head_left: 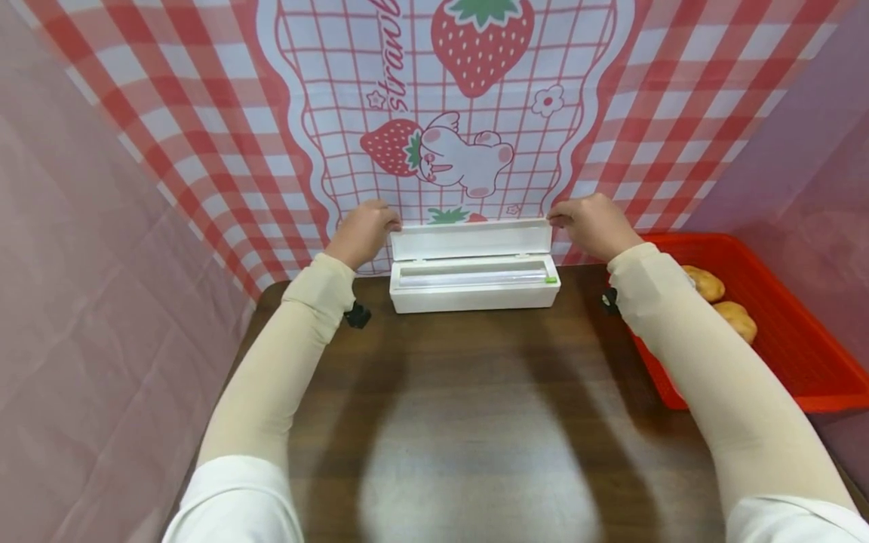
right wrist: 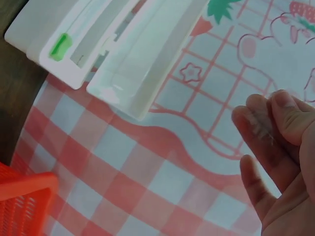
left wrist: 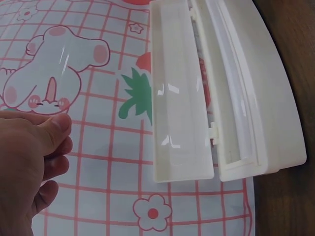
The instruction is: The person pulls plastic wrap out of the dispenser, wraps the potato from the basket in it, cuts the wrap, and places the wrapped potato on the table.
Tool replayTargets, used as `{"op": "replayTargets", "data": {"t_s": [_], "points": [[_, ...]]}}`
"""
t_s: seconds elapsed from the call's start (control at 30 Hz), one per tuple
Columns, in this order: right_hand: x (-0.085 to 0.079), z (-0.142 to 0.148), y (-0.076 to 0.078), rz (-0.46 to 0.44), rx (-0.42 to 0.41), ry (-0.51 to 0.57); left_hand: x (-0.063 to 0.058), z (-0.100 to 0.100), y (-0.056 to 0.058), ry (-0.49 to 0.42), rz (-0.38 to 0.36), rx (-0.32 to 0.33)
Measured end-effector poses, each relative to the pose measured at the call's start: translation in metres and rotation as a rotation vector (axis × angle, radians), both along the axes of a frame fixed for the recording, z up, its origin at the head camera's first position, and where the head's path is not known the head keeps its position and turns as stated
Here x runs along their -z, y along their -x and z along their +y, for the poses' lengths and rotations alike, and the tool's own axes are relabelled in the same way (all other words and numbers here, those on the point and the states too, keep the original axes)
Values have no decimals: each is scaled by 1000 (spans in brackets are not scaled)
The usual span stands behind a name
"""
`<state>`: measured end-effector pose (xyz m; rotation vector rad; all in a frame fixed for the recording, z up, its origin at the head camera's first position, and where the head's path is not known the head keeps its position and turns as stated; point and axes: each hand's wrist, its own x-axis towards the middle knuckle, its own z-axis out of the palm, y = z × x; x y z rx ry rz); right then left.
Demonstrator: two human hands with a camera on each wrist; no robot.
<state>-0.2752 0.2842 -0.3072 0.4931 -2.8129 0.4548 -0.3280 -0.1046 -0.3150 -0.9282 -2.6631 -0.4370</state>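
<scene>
A white cling film dispenser (head_left: pixel 475 300) stands at the table's far edge, its lid (head_left: pixel 471 241) raised against the cloth behind. Inside lies a pale roll (head_left: pixel 468 280), with a green slide cutter (right wrist: pixel 60 46) at the right end. Clear cling film (left wrist: pixel 63 56) shows only as faint glints in front of the lid and cloth. My left hand (head_left: pixel 365 232) pinches its edge between thumb and forefinger, beyond the lid's left end. Past the right end, my right hand (head_left: pixel 596 225) pinches the film with thumb against fingertips. Most of the film's outline is too transparent to make out.
A red plastic basket (head_left: pixel 801 332) sits at the right with round yellowish-brown items (head_left: pixel 736 320) in it, partly behind my right forearm. A red-and-white strawberry cloth (head_left: pixel 204 113) hangs behind the brown table (head_left: pixel 468 422). Pink fabric (head_left: pixel 102 302) bounds the left side.
</scene>
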Motion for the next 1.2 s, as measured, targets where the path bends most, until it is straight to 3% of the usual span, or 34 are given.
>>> {"op": "replayTargets", "data": {"t_s": [0.17, 0.33, 0.7, 1.03, 1.2], "points": [[3, -2, -13, 49, -46, -47, 4, -5, -7, 19, 12, 3], [8, -6, -30, 118, -83, -86, 9, -11, -15, 14, 38, 53], [31, -14, -66, 220, -110, -59, 25, -22, -40, 41, 215, 117], [66, -12, -101, 333, -158, -21, 53, -28, -78, -30, 324, 170], [86, -10, -111, 346, -175, 7, 71, -28, -93, -35, 376, 173]]}}
